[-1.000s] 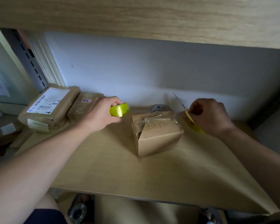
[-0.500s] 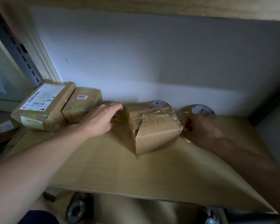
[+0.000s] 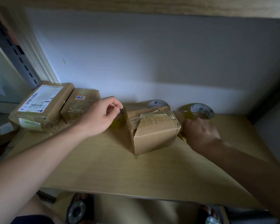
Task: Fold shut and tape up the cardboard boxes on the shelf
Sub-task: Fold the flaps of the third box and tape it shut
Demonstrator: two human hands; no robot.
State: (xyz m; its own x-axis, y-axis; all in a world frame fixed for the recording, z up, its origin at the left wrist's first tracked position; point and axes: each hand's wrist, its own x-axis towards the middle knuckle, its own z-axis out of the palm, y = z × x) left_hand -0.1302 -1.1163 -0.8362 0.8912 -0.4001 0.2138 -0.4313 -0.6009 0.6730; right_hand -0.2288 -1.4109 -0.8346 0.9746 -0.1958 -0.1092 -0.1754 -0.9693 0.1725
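Observation:
A small cardboard box [image 3: 153, 135] stands mid-shelf, its folded top crossed by clear tape. Just left of it, my left hand [image 3: 100, 118] grips a yellowish tape roll [image 3: 119, 122] resting on the shelf against the box's left side. My right hand [image 3: 200, 133] is low at the box's right side, its fingers curled on a yellowish tape end [image 3: 181, 135] there; the fingertips are hidden and blurred.
Two more tape rolls stand by the back wall, one [image 3: 157, 103] behind the box and one [image 3: 200, 109] behind my right hand. Two sealed parcels [image 3: 42, 105] [image 3: 81, 103] lie at the left. An upper shelf board [image 3: 152, 5] hangs close overhead. The wooden shelf [image 3: 152, 175] ends in front.
Both hands came down from above the box to shelf level, the left with the roll to the box's left side, the right with the tape end to its right side.

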